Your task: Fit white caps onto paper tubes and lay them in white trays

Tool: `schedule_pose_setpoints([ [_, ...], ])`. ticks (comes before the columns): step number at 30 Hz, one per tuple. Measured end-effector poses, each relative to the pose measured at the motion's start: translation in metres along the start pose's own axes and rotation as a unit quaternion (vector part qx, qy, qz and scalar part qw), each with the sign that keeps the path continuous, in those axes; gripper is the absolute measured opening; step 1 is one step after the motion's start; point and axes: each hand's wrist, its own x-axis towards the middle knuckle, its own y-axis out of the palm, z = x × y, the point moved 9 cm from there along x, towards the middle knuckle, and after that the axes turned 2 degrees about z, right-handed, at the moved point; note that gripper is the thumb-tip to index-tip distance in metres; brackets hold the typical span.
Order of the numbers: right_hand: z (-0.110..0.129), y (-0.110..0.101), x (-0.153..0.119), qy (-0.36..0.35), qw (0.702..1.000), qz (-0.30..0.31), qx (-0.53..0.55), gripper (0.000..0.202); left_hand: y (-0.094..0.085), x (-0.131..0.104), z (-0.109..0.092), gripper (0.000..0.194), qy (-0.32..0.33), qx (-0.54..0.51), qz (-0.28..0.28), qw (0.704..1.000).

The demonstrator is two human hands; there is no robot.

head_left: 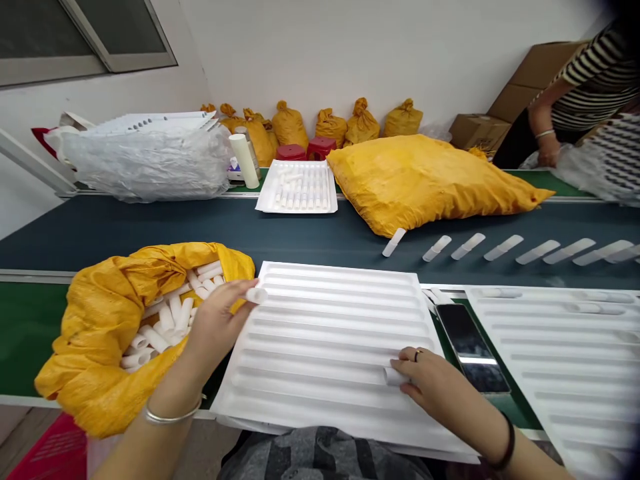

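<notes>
My left hand (221,319) pinches a short white plastic tube (257,295) over the upper left corner of a white ridged tray (333,313). Lower down on the right, my right hand (425,377) has its fingers closed on another white tube (395,377), held just over the tray's grooves. The part of that tube under the fingers is hidden. Left of the tray, an orange woven sack (100,320) lies with its mouth rolled open, showing many loose white tubes (167,320) inside.
A phone (470,347) and a second ridged tray (575,360) with a few tubes lie to the right. Tubes stand in a slanted row along the dark belt (300,233). A full orange sack (425,180) and a filled tray (299,188) are behind. A person (585,100) works far right.
</notes>
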Motion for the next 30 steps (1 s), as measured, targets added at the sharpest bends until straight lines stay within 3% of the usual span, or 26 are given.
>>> schedule_pose_setpoints([
  [3, 0.007, -0.002, -0.004, -0.013, 1.0, -0.017, 0.01, 0.029, 0.026, -0.006, -0.029, 0.029, -0.007, -0.092, 0.019, 0.996],
  [6, 0.013, -0.032, 0.006, 0.008, 0.99, -0.063, 0.127, 0.026, 0.048, -0.011, -0.048, 0.024, -0.021, -0.244, 0.031, 0.969],
  [7, 0.017, -0.04, 0.012, 0.016, 0.982, -0.072, 0.176, 0.027, 0.055, -0.013, -0.054, 0.023, -0.031, -0.317, 0.03, 0.947],
  [9, 0.028, -0.047, 0.025, 0.018, 0.956, -0.083, 0.282, 0.031, 0.067, -0.017, -0.061, 0.023, -0.071, -0.476, 0.022, 0.876],
  [12, 0.046, -0.043, 0.047, -0.014, 0.882, -0.076, 0.465, 0.036, 0.086, -0.022, -0.076, 0.023, -0.136, -0.642, 0.051, 0.753],
  [14, 0.054, -0.042, 0.057, -0.036, 0.836, -0.075, 0.543, 0.037, 0.091, -0.024, -0.084, 0.024, -0.154, -0.681, 0.082, 0.711],
  [15, 0.056, -0.046, 0.06, -0.047, 0.832, -0.085, 0.546, 0.036, 0.092, -0.025, -0.086, 0.024, -0.16, -0.684, 0.094, 0.705],
  [17, 0.06, -0.064, 0.061, -0.083, 0.862, -0.126, 0.483, 0.033, 0.089, -0.026, -0.081, 0.025, -0.167, -0.662, 0.101, 0.724],
  [20, 0.076, -0.096, 0.055, -0.174, 0.912, -0.17, 0.33, 0.034, 0.079, -0.025, -0.07, 0.025, -0.144, -0.52, 0.102, 0.836],
  [22, 0.083, -0.107, 0.053, -0.213, 0.924, -0.177, 0.266, 0.036, 0.072, -0.023, -0.071, 0.028, -0.097, -0.388, 0.114, 0.91],
  [23, 0.083, -0.11, 0.054, -0.216, 0.927, -0.18, 0.248, 0.035, 0.069, -0.022, -0.074, 0.03, -0.069, -0.333, 0.126, 0.932],
  [27, 0.078, -0.109, 0.064, -0.196, 0.936, -0.176, 0.233, 0.029, 0.059, -0.021, -0.089, 0.032, 0.04, -0.236, 0.155, 0.958],
  [30, 0.073, -0.099, 0.072, -0.161, 0.942, -0.151, 0.254, 0.028, 0.046, -0.021, -0.099, 0.034, 0.12, -0.182, 0.114, 0.969],
])
